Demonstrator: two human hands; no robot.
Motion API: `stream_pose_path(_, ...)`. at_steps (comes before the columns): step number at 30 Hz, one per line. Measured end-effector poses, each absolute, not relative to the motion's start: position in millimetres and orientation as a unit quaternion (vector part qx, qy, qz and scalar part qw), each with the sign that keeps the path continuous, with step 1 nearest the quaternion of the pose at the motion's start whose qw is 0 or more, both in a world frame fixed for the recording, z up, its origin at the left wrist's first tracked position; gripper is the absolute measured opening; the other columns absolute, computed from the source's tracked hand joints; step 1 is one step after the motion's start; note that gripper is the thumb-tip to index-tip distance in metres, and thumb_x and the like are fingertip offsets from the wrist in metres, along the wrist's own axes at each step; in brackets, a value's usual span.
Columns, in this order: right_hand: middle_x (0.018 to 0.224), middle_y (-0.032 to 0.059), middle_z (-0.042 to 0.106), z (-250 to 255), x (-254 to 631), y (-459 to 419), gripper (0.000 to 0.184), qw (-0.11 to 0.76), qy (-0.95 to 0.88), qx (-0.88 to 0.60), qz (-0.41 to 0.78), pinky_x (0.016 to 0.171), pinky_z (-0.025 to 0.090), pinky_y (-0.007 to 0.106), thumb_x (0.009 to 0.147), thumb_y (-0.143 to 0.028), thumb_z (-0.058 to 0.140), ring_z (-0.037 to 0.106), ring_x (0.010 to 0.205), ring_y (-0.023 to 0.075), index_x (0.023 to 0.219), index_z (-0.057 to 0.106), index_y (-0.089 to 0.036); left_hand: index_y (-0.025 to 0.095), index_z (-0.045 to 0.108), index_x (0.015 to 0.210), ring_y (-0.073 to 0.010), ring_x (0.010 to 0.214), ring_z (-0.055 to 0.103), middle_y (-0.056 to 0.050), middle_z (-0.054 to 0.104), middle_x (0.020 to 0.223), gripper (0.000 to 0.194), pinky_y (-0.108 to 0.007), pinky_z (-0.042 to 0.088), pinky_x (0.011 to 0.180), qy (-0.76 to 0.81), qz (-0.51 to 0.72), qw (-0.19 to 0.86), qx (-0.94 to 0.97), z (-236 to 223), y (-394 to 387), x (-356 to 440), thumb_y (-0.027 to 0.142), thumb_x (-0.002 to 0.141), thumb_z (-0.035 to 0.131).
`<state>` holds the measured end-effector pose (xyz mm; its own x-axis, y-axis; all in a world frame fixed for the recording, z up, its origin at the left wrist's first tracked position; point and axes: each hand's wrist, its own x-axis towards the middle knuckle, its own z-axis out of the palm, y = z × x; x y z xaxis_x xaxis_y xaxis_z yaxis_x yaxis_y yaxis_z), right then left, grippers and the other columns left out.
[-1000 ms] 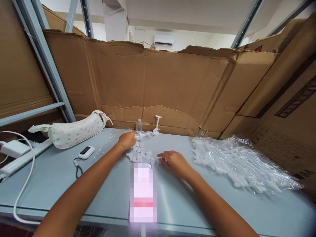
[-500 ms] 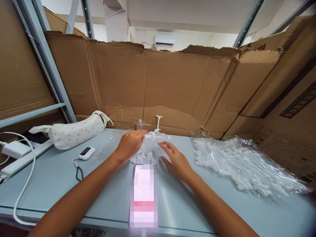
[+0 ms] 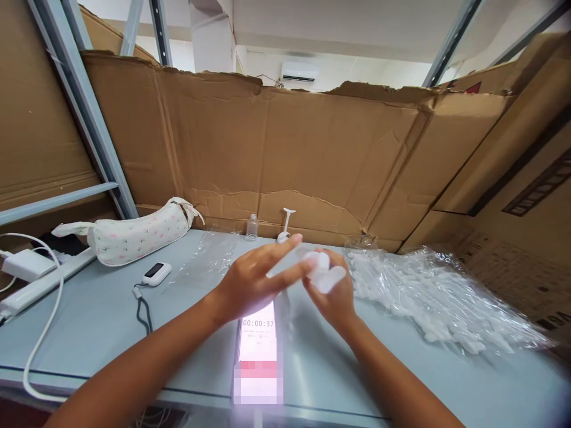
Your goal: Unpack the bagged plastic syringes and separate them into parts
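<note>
Desk: smooth grey-blue surface [image 3: 321,368] with a dull sheen.
Phone: flat glass slab [image 3: 257,336] at the middle of the near edge, screen lit, part pixelated.
Left hand: fingers [image 3: 252,276] extended and spread above the desk's middle; one fingertip reaches the plastic piece, contact unclear.
Right hand: curled [image 3: 334,291] around the plastic piece, right of the phone, lifted off the desk.
Plastic piece: white, translucent [image 3: 329,279], between the hands; a rounded cap-like part and a thin flap-like part, motion-blurred, exact form not readable.
Handling: judged light, semi-stiff and a little slick; the thin part probably bends easily. Best hold likely a light pinch on the rounded part.
White gadget: rounded plastic case [image 3: 157,274], dark display, dark strap, toward the left edge.
Power strip: white, rigid [image 3: 49,286], along the left edge.
Parts bag: crinkled, glossy clear film [image 3: 437,297] with white plastic parts, far right corner.
Flat film: clear, wrinkled [image 3: 203,258], left of middle.
Pouch: soft printed fabric [image 3: 138,239], far left corner.
Far edge: clear ribbed bottle [image 3: 251,227], upright; white T-topped part [image 3: 286,223] beside it, standing.
Backdrop: creased brown cardboard [image 3: 289,148], torn top.
</note>
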<state>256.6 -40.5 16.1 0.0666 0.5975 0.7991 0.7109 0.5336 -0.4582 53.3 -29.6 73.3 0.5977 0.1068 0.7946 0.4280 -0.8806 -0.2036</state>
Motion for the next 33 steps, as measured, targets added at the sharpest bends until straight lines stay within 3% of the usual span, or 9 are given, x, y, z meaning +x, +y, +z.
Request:
stream_pose_path(5,0.122,0.0095,0.056,21.1,250.1,-41.2,0.054,0.624,-0.606,-0.39,0.303,0.076,0.054,0.041,0.078,-0.041,0.064,0.064,0.086,0.0203,0.124,0.038,-0.029,0.02,0.049,0.122,-0.0254,0.113,0.053,-0.009,0.059,0.123,0.039,-0.042,0.045,0.093,-0.325,-0.339,0.087,-0.878,50.8,-13.4,44.1,0.03,0.086,0.057)
stream_pose_path(8,0.121,0.0098,0.056,20.9,244.6,-42.1,0.059,0.599,-0.573,-0.319,0.459,0.07,0.055,0.041,0.076,-0.045,0.067,0.066,0.077,0.0193,0.124,0.038,-0.028,0.02,0.057,0.103,-0.0224,0.096,0.059,-0.006,0.066,0.102,0.017,-0.037,0.047,0.082,-0.385,-0.284,0.012,-0.878,34.4,-3.3,37.8,0.022,0.086,0.054)
stream_pose_path(14,0.116,0.0103,0.06,22.3,243.5,-43.2,0.052,0.567,-0.548,-0.316,0.528,0.065,0.054,0.037,0.08,-0.056,0.056,0.066,0.077,0.0202,0.12,0.045,-0.025,0.019,0.052,0.104,-0.0211,0.085,0.059,-0.005,0.065,0.095,0.019,-0.033,0.042,0.075,-0.402,-0.249,0.098,-0.876,23.5,-2.4,27.0,0.015,0.085,0.051)
stream_pose_path(17,0.099,0.0077,0.064,24.2,243.3,-42.1,0.039,0.569,-0.516,-0.342,0.541,0.057,0.051,0.031,0.084,-0.052,0.053,0.064,0.066,0.0173,0.106,0.052,-0.02,0.018,0.053,0.096,-0.0206,0.077,0.059,-0.006,0.065,0.087,0.013,-0.032,0.039,0.067,-0.357,-0.216,0.162,-0.894,24.3,-6.6,24.9,0.029,0.09,0.049)
stream_pose_path(21,0.085,0.0033,0.064,25.0,241.9,-42.0,0.035,0.564,-0.515,-0.331,0.554,0.05,0.045,0.027,0.085,-0.051,0.051,0.059,0.055,0.0131,0.1,0.052,-0.019,0.017,0.053,0.082,-0.0218,0.071,0.059,-0.008,0.064,0.075,0.031,-0.031,0.037,0.062,-0.339,-0.171,0.16,-0.911,25.0,-11.6,24.1,0.045,0.091,0.044)
stream_pose_path(25,0.1,0.0078,0.064,23.9,243.3,-41.5,0.036,0.547,-0.545,-0.33,0.543,0.052,0.046,0.028,0.086,-0.052,0.049,0.058,0.055,0.0124,0.103,0.051,-0.02,0.018,0.053,0.083,-0.0202,0.067,0.058,-0.005,0.064,0.074,0.027,-0.029,0.036,0.06,-0.375,-0.162,0.001,-0.913,27.7,-16.3,22.6,0.04,0.091,0.042)
stream_pose_path(28,0.11,0.0107,0.063,24.2,245.9,-41.3,0.04,0.535,-0.574,-0.341,0.518,0.056,0.049,0.031,0.085,-0.056,0.048,0.058,0.058,0.0138,0.105,0.051,-0.021,0.019,0.053,0.082,-0.0159,0.063,0.053,-0.002,0.061,0.073,0.03,-0.026,0.035,0.058,-0.369,-0.184,-0.204,-0.888,30.4,-17.9,20.3,0.043,0.092,0.038)
stream_pose_path(31,0.111,0.0113,0.062,24.6,247.8,-41.5,0.045,0.527,-0.594,-0.337,0.506,0.058,0.051,0.034,0.083,-0.058,0.048,0.058,0.061,0.0149,0.11,0.05,-0.022,0.019,0.046,0.071,-0.0109,0.053,0.039,0.003,0.046,0.061,0.045,-0.023,0.031,0.051,-0.311,-0.199,-0.422,-0.828,30.7,-17.0,19.1,0.056,0.09,0.03)
stream_pose_path(33,0.112,0.0113,0.062,23.7,248.4,-40.7,0.047,0.53,-0.594,-0.332,0.505,0.06,0.051,0.035,0.083,-0.058,0.049,0.058,0.062,0.0154,0.115,0.049,-0.023,0.019,0.041,0.067,-0.0094,0.05,0.03,0.005,0.035,0.057,0.049,-0.023,0.027,0.048,-0.294,-0.209,-0.49,-0.793,30.0,-16.0,19.6,0.062,0.088,0.03)
